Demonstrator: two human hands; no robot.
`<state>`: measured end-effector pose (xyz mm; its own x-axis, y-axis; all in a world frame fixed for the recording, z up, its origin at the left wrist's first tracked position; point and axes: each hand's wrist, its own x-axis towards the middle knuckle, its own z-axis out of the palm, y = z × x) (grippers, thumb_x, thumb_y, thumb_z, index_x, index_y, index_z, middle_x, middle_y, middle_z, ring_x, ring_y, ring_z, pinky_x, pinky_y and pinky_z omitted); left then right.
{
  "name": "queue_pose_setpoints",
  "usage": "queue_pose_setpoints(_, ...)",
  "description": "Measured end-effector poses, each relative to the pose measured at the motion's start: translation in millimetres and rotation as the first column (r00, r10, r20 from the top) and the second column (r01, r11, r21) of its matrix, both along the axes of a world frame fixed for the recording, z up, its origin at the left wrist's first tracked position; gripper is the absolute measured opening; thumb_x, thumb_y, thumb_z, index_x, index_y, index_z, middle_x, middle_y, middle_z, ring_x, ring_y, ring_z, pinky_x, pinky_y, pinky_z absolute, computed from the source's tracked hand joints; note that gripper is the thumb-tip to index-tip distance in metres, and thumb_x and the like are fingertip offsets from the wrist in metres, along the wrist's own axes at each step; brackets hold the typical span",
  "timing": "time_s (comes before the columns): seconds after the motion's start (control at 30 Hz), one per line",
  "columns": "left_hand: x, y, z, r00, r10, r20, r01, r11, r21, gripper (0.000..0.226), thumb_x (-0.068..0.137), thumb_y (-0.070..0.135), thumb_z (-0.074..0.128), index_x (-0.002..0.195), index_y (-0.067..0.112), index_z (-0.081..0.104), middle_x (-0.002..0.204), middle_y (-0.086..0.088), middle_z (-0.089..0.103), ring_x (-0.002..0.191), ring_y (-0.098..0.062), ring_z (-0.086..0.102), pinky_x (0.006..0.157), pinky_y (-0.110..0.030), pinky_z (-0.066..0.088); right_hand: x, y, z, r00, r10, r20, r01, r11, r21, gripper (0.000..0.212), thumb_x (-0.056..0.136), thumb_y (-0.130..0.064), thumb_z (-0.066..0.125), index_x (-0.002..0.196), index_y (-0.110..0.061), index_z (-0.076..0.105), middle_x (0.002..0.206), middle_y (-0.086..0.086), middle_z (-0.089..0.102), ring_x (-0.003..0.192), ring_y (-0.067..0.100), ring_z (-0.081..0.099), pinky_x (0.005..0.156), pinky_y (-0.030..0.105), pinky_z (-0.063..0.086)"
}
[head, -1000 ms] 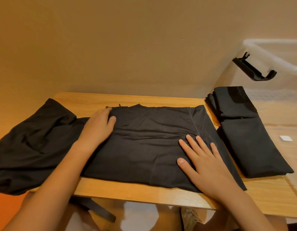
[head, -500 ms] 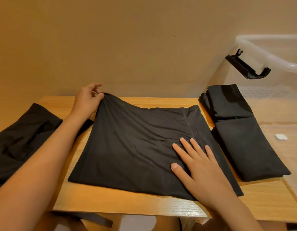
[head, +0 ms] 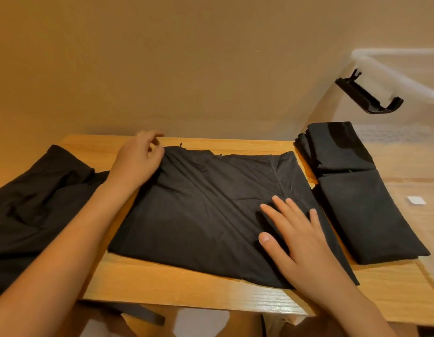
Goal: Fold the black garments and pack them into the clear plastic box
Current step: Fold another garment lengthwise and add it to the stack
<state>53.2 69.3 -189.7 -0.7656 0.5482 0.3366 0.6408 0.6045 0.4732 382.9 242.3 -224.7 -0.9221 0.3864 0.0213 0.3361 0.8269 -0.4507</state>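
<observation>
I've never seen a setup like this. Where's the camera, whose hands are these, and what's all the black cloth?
No machine here: a person works with bare hands, and one camera worn on the head looks down at them. The left hand sits at the far left corner of a black garment spread on the table; whether it pinches the cloth is unclear. The right hand lies flat on that garment. An unfolded heap lies at the left, a folded stack at the right, and the clear box stands furthest right, a black clip on its side.
</observation>
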Motion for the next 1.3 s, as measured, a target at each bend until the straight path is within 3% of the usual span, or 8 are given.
queue_pose_setpoints(0.1, 58.3, -49.6, 5.3, 0.978, -0.106, 0.18, 0.113, 0.993, -0.032, 0.03, 0.094, 0.025, 0.066, 0.123, 0.035, 0.06, 0.095, 0.011, 0.065, 0.085, -0.008, 0.062, 0.075, -0.031, 0.048, 12.7, 3.1, 1.7, 0.981, 0.05, -0.185, -0.06, 0.997, -0.044, 0.044, 0.096, -0.062, 0.041, 0.134, -0.046, 0.055, 0.145, -0.029, 0.043, 0.145, 0.0, 0.031, 0.125, 0.051, 0.017)
queue_pose_setpoints(0.23, 107.1, -114.5, -8.6, 0.888, -0.321, 0.331, 0.334, 0.942, 0.016, 0.04, 0.085, 0.041, 0.076, 0.124, 0.044, 0.064, 0.115, 0.02, 0.065, 0.11, 0.001, 0.06, 0.088, -0.016, 0.046, 21.7, 2.7, 1.6, 0.954, 0.202, -0.22, -0.205, 0.979, 0.009, 0.03, 0.093, -0.055, 0.058, 0.12, -0.043, 0.062, 0.122, -0.028, 0.057, 0.125, 0.004, 0.053, 0.114, 0.049, 0.036)
queue_pose_setpoints(0.4, 118.8, -145.7, -31.0, 0.854, -0.406, 0.326, 0.42, 0.907, 0.028, 0.044, 0.078, 0.056, 0.07, 0.121, 0.046, 0.067, 0.127, 0.022, 0.064, 0.127, 0.0, 0.055, 0.106, -0.019, 0.042, 35.0, 4.2, 2.7, 0.937, 0.318, -0.146, -0.327, 0.944, -0.046, 0.046, 0.088, -0.056, 0.065, 0.132, -0.044, 0.056, 0.124, -0.027, 0.057, 0.128, 0.006, 0.051, 0.109, 0.034, 0.039)
queue_pose_setpoints(0.6, 124.3, -144.3, -38.6, 0.915, -0.392, 0.101, 0.396, 0.918, -0.028, 0.052, 0.094, 0.058, 0.051, 0.145, 0.051, 0.043, 0.116, 0.021, 0.066, 0.108, 0.003, 0.063, 0.088, -0.024, 0.052, 40.7, 2.7, -4.9, 0.966, 0.211, -0.148, -0.216, 0.976, -0.016, 0.045, 0.093, -0.05, 0.057, 0.136, -0.056, 0.047, 0.12, -0.031, 0.056, 0.117, -0.002, 0.054, 0.096, 0.027, 0.049)
queue_pose_setpoints(1.0, 138.9, -183.9, -22.6, 0.877, -0.47, 0.101, 0.477, 0.826, -0.299, 0.046, 0.101, 0.063, 0.033, 0.146, 0.057, 0.036, 0.103, 0.03, 0.055, 0.097, 0.004, 0.06, 0.077, -0.018, 0.049, 54.3, -5.0, -0.3, 0.966, 0.214, -0.143, -0.227, 0.97, -0.084, 0.041, 0.09, -0.064, 0.051, 0.131, -0.063, 0.049, 0.119, -0.03, 0.055, 0.116, 0.0, 0.056, 0.091, 0.028, 0.053)
queue_pose_setpoints(1.07, 144.6, -177.7, -13.9, 0.881, -0.464, 0.094, 0.468, 0.825, -0.315, 0.043, 0.1, 0.063, 0.036, 0.142, 0.057, 0.042, 0.107, 0.032, 0.056, 0.103, 0.006, 0.058, 0.084, -0.016, 0.046, 53.8, -7.0, 5.0, 0.963, 0.228, -0.143, -0.244, 0.964, -0.105, 0.041, 0.091, -0.065, 0.052, 0.131, -0.057, 0.053, 0.12, -0.029, 0.058, 0.119, 0.001, 0.056, 0.095, 0.029, 0.051)
queue_pose_setpoints(1.2, 171.8, -118.2, -3.2, 0.893, -0.446, 0.057, 0.45, 0.882, -0.142, 0.044, 0.101, 0.048, 0.039, 0.137, 0.032, 0.059, 0.127, 0.021, 0.061, 0.121, 0.005, 0.052, 0.101, -0.015, 0.038, 26.3, -23.5, 18.3, 0.954, 0.189, -0.232, -0.22, 0.969, -0.114, 0.044, 0.099, -0.056, 0.042, 0.136, -0.039, 0.06, 0.126, -0.024, 0.062, 0.124, -0.002, 0.053, 0.104, 0.032, 0.047)
queue_pose_setpoints(1.3, 197.9, -63.3, -15.1, 0.926, -0.355, 0.131, 0.378, 0.887, -0.265, 0.067, 0.097, 0.057, 0.012, 0.155, 0.031, 0.034, 0.156, 0.015, 0.039, 0.145, 0.001, 0.027, 0.118, -0.023, 0.022, -3.2, -45.5, 16.2, 0.965, 0.213, -0.152, -0.218, 0.976, -0.016, 0.052, 0.104, -0.052, 0.027, 0.149, -0.033, 0.045, 0.148, -0.015, 0.051, 0.143, 0.003, 0.035, 0.123, 0.037, 0.025)
